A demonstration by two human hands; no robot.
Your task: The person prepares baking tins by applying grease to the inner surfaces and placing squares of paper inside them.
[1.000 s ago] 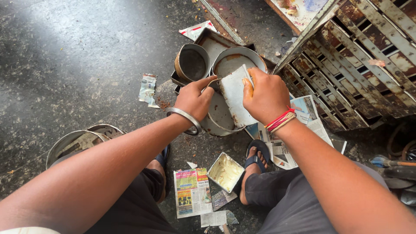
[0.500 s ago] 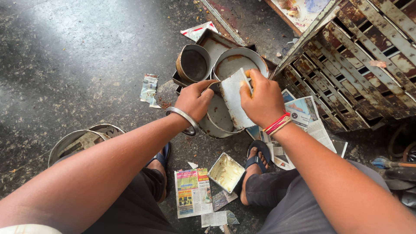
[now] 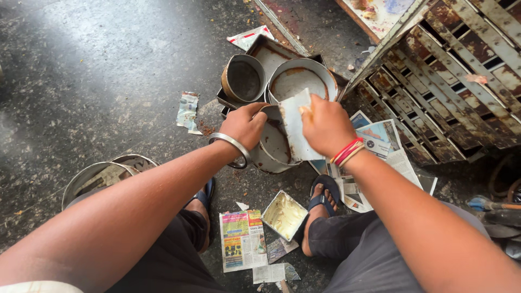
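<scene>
Far to the left of the tilted round metal baking tin, a shallow round steel pan is seen on the dark speckled floor, partly hidden by the left forearm. A torn scrap of printed paper is laid closer in, still left of the tin. The tin itself is gripped at its upper left rim by the left hand, fingers curled tightly over the edge, a steel bangle worn at the wrist. The tin is held on its edge, its stained inside turned toward the camera. Just behind it, a brown-rimmed round tin and a wider round grey pan are stacked on rectangular trays. Below the tin, between the sandalled feet, a colourful printed leaflet is spread, and beside it a small rectangular tray of pale yellow grease is set. A pale sheet of paper is pressed against the tin's right side by the right hand, which is closed over the sheet's upper edge, fingers folded down upon it; red and yellow threads are tied at that wrist. Right of the tin, newspaper sheets are scattered, and farther right a rusty metal slatted rack is leaned.
</scene>
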